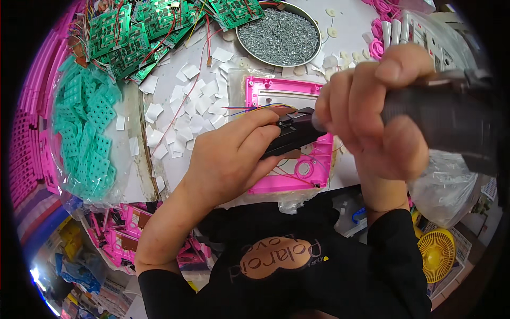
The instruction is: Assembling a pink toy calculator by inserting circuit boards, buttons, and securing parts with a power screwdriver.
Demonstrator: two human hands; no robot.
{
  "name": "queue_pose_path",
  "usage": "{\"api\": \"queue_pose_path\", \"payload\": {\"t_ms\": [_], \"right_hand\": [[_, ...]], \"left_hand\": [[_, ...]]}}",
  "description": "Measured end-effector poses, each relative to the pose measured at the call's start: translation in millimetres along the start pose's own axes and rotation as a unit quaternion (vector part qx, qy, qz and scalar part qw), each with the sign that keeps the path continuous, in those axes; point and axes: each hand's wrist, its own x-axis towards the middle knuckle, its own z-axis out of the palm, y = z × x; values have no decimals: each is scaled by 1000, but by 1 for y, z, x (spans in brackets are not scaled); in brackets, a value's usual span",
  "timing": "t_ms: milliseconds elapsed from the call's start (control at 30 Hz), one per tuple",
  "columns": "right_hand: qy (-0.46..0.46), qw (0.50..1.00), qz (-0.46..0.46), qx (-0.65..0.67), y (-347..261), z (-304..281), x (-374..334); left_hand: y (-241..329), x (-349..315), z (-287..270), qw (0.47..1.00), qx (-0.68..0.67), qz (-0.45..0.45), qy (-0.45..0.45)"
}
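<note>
Grip: left hand (226, 146) holds the black part (298, 136); right hand (374, 114) holds a dark, blurry tool (441, 117) | Place: black part is over the pink panel (319, 174), near the tin of screws (278, 65) | Step: looks like putting in a screw; tool tip can't be seen | Next: likely needs black part still, tool straight

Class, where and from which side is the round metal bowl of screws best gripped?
Probably by the bowl's raised rim, from the right: green circuit boards crowd its left edge, while the right looks freer. It stands upright, full of screws, so keep it level.
</note>
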Motion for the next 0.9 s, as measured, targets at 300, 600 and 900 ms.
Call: {"api": "queue_pose_path", "payload": {"t_ms": [300, 600, 900], "right_hand": [[60, 996, 26, -64, -2, 20, -9], [-31, 998, -29, -41, -1, 1, 1], [101, 773, -135, -612, -39, 4, -39]], "left_hand": [[-2, 0, 0, 1000, -2, 12, 9], [-4, 0, 0, 1000, 16, 19, 15], [-3, -1, -5, 995, -91, -31, 30]]}}
